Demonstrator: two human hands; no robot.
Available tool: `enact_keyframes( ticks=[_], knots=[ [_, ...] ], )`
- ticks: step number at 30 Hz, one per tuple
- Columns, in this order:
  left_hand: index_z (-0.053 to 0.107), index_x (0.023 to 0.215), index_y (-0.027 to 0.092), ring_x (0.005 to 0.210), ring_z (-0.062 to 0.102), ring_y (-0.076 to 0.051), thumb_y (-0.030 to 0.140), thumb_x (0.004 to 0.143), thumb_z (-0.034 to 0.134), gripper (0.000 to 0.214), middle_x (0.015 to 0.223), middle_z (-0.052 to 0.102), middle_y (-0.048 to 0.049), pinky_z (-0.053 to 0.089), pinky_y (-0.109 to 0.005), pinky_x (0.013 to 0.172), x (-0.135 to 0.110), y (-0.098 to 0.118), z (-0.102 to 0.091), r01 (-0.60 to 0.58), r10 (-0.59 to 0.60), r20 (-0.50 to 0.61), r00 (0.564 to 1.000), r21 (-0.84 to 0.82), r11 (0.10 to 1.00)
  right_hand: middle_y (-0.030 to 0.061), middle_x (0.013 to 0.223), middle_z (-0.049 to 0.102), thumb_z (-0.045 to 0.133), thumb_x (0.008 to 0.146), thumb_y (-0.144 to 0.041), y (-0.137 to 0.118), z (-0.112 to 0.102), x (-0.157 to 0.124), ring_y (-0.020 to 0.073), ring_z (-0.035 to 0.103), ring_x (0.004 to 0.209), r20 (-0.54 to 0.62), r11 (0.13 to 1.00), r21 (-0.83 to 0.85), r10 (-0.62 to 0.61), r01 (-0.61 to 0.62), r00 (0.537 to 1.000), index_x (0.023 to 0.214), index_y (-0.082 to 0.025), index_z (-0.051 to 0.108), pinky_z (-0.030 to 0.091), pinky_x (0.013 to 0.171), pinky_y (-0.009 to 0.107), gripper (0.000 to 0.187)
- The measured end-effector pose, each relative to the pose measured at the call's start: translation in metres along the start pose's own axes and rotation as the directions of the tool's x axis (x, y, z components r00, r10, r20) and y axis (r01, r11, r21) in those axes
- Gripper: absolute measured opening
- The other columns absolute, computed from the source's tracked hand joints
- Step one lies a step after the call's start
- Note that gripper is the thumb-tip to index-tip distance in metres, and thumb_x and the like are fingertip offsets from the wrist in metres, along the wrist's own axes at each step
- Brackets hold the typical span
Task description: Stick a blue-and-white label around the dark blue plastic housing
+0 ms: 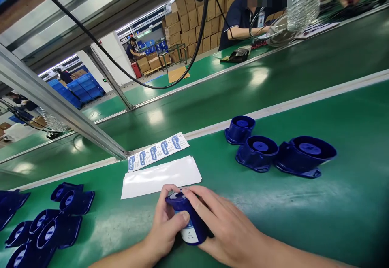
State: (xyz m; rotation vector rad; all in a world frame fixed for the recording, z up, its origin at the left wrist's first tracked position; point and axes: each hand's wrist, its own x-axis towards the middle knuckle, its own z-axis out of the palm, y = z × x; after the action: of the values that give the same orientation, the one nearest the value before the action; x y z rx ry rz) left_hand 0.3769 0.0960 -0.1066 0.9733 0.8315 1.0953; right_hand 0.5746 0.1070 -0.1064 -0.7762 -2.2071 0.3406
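Low in the middle of the frame, both hands close on one blue cup [189, 219] with a white label on its side. The left hand [165, 223] wraps it from the left, thumb across the label; the right hand [225, 227] grips it from the right. Just above lie white paper strips [161, 177] and a sticker sheet [158, 151]. Three blue cups [273, 148] sit at right, more blue parts [45, 227] at lower left on the green belt [319, 219].

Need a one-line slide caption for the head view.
Both hands, left and right, hold a blue housing bearing a white label on a green conveyor, beside label sheets.
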Motion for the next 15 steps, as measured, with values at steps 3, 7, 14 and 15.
enact_keyframes(
  ticks=[3,7,14,15],
  knots=[
    [0.051,0.117,0.024,0.093,0.058,-0.017,0.039,0.079,0.089,0.055,0.106,0.065,-0.0031,0.047,-0.029,0.083,0.002,0.001,-0.001,0.031,-0.031,-0.009,0.999,-0.051,0.998,0.0220,0.142,0.059,0.082,0.078,-0.015,0.003,-0.007,0.005,0.0383,0.062,0.122,0.049,0.998,-0.046,-0.047,0.049,0.998,0.162,-0.011,0.031,0.063,0.098,0.050,0.099],
    [0.049,0.122,0.026,0.099,0.060,-0.019,0.041,0.083,0.086,0.056,0.110,0.065,-0.0041,0.047,-0.031,0.087,0.000,0.001,0.000,-0.006,0.006,-0.004,1.000,0.035,0.999,0.0233,0.136,0.063,0.074,0.078,-0.012,0.004,-0.008,0.005,0.0395,0.064,0.117,0.017,0.987,-0.126,-0.096,0.098,0.995,0.156,-0.006,0.039,0.064,0.094,0.053,0.086],
    [0.038,0.136,0.031,0.128,0.055,-0.030,0.052,0.089,0.079,0.065,0.143,0.057,-0.0120,0.039,-0.045,0.112,-0.008,0.003,0.006,0.001,0.003,-0.019,1.000,0.205,0.979,0.0236,0.129,0.065,0.070,0.081,-0.012,-0.004,-0.005,0.003,0.0382,0.065,0.113,-0.007,0.987,-0.146,-0.065,0.063,0.998,0.151,-0.004,0.046,0.064,0.092,0.052,0.075],
    [0.036,0.137,0.032,0.128,0.055,-0.030,0.053,0.089,0.078,0.067,0.144,0.056,-0.0125,0.039,-0.045,0.112,-0.008,0.004,0.006,0.012,-0.010,-0.012,1.000,0.202,0.979,0.0236,0.128,0.065,0.070,0.081,-0.012,-0.003,-0.006,0.003,0.0378,0.065,0.111,-0.009,0.988,-0.138,-0.064,0.063,0.998,0.150,-0.004,0.046,0.064,0.091,0.052,0.073]
  ],
)
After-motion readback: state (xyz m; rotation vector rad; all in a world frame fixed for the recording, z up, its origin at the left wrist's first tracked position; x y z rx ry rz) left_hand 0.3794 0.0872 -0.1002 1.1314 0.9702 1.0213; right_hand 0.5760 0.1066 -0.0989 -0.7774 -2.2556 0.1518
